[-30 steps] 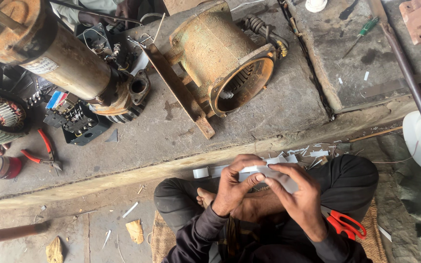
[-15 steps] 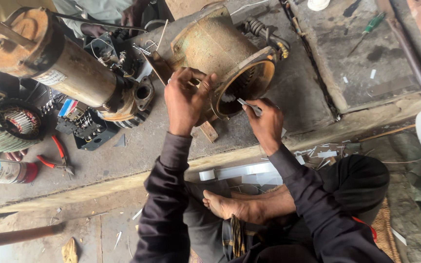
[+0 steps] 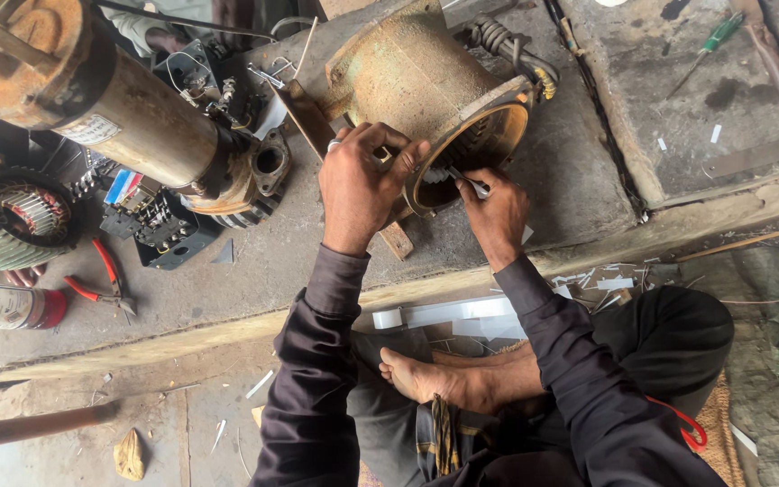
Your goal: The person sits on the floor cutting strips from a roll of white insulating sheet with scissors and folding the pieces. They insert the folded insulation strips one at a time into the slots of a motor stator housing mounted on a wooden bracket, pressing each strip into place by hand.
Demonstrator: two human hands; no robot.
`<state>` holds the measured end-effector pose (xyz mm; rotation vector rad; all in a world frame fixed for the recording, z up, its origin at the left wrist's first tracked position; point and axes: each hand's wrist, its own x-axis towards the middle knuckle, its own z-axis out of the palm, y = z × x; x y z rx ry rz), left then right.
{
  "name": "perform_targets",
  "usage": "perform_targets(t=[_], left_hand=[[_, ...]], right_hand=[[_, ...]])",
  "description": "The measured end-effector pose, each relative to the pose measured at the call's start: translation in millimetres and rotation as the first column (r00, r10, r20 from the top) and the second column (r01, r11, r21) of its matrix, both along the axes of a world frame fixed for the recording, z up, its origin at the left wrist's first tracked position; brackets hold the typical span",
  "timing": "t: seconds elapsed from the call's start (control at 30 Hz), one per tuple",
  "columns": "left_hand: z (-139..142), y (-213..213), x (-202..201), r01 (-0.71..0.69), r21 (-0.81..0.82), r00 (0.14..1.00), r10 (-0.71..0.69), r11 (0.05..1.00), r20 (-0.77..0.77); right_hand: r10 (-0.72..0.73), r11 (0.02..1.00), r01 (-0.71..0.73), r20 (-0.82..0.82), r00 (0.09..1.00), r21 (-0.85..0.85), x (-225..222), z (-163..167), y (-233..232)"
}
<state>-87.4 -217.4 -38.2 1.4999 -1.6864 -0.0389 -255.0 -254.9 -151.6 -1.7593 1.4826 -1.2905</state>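
A worn greenish motor housing [image 3: 416, 72] lies on its side on the concrete slab, its round opening facing me. My left hand [image 3: 362, 180] grips the near rim of that opening, fingers curled over the edge. My right hand [image 3: 496, 212] is at the lower lip of the opening and pinches a small white insulation strip [image 3: 471, 183] that points into the slots inside. Both arms wear dark sleeves.
A rusty cylindrical pump motor [image 3: 110, 108] lies left of the housing, with a wound stator [image 3: 20, 212], red-handled pliers [image 3: 101, 280] and a can [image 3: 6, 307] further left. White paper strips [image 3: 448, 313] lie by my bare foot [image 3: 426, 379]. A green screwdriver [image 3: 710, 41] rests far right.
A second ago both hands held a white strip over my lap. They rose to the motor housing; the left took hold of the rim and the right brought the strip to the opening.
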Motion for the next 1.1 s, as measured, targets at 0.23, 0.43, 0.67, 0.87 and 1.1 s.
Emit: perform_targets(t=[0.23,0.43,0.67,0.87,1.1], left_hand=[[4.4,2.3,-4.4,-0.017,0.021,1.0,0.018,1.0,-0.006],[3.7,3.1,-5.1,-0.002,0.011,1.0,0.002,1.0,-0.005],[4.2,2.6,-5.6,-0.015,0.029,1.0,0.015,0.999,0.004],[6.0,3.1,-5.3,-0.013,0.018,1.0,0.013,1.0,0.005],[7.1,3.1,-6.9,-0.014,0.018,1.0,0.014,1.0,0.007]], right_hand=[[-0.007,0.998,0.008,0.028,1.0,-0.058,1.6,2.0,0.5],[-0.005,1.0,0.005,0.078,0.997,0.003,2.5,1.6,-1.2],[0.009,0.999,-0.013,0.086,0.996,0.048,2.5,2.1,-5.3],[-0.003,0.999,0.0,0.097,0.995,0.033,5.6,3.6,-6.4],[-0.022,0.997,0.016,0.078,0.997,0.071,5.6,7.1,-6.4]])
